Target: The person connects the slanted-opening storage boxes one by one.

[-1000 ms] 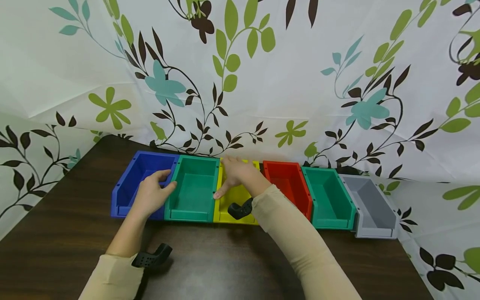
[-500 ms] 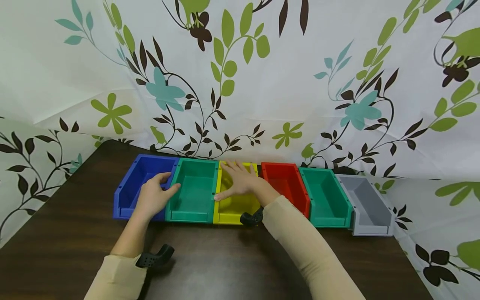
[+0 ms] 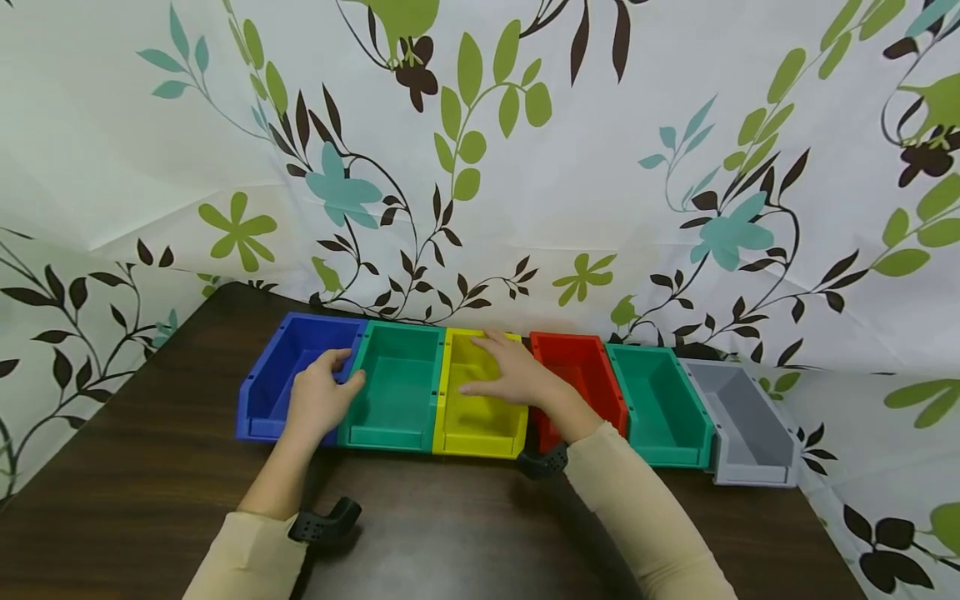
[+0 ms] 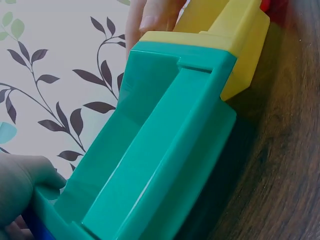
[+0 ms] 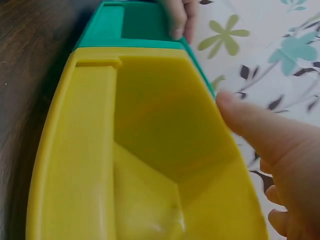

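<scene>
A row of plastic storage bins stands on the table. My left hand (image 3: 322, 396) straddles the adjoining walls of the blue bin (image 3: 258, 427) and the left green bin (image 3: 393, 392), thumb on the green side and fingers on the blue. The left wrist view shows the thumb (image 4: 42, 175) hooked over the green rim. Over the yellow bin (image 3: 480, 437) hovers my right hand (image 3: 517, 375), fingers spread and nothing held. In the right wrist view its thumb (image 5: 245, 115) appears beside the yellow bin's upper edge; whether it touches cannot be told.
To the right stand a red bin (image 3: 573, 358), a second green bin (image 3: 663, 408) and a grey bin (image 3: 750, 417). A narrow dark gap separates yellow from red. Dark wooden table (image 3: 435, 525) lies in front; a leaf-patterned cloth (image 3: 600, 167) hangs behind.
My right hand has shifted right, its thumb leaving the rim between the left green and yellow bins. My left hand keeps its place on the bins. The head view has shifted slightly.
</scene>
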`<state>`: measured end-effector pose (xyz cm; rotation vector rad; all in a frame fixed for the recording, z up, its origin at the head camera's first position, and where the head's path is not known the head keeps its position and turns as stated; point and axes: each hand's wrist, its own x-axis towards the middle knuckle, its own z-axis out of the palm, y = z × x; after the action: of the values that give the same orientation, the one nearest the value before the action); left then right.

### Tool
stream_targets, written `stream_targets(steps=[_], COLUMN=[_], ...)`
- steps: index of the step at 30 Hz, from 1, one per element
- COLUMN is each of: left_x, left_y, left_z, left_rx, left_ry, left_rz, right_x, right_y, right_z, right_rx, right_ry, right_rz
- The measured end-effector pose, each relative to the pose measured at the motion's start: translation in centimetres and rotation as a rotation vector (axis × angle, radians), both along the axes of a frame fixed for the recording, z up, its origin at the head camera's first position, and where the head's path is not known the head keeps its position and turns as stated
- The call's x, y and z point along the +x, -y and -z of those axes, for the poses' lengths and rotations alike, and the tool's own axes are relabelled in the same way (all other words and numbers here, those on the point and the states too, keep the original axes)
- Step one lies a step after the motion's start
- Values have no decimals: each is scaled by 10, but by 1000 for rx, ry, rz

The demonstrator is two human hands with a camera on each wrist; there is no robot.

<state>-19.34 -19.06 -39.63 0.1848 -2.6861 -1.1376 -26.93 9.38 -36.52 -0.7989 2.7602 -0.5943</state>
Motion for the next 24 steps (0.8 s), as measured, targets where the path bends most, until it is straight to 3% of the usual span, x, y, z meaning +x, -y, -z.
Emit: stream_targets(steps=[5, 17, 24], left_x=[-3, -4, -9], left_y=[0, 1, -1], left_z=[-4, -7, -16], left_rx=[-23, -69, -92], left_ry=[6, 82, 96], left_rz=[-10, -17, 14], right_x=[7, 21, 25], right_y=[-29, -85, -110], right_z=[-5, 4, 10], right_rx=[-65, -56, -158], right_ry=[-4, -123, -118], right_rz=[114, 322, 449])
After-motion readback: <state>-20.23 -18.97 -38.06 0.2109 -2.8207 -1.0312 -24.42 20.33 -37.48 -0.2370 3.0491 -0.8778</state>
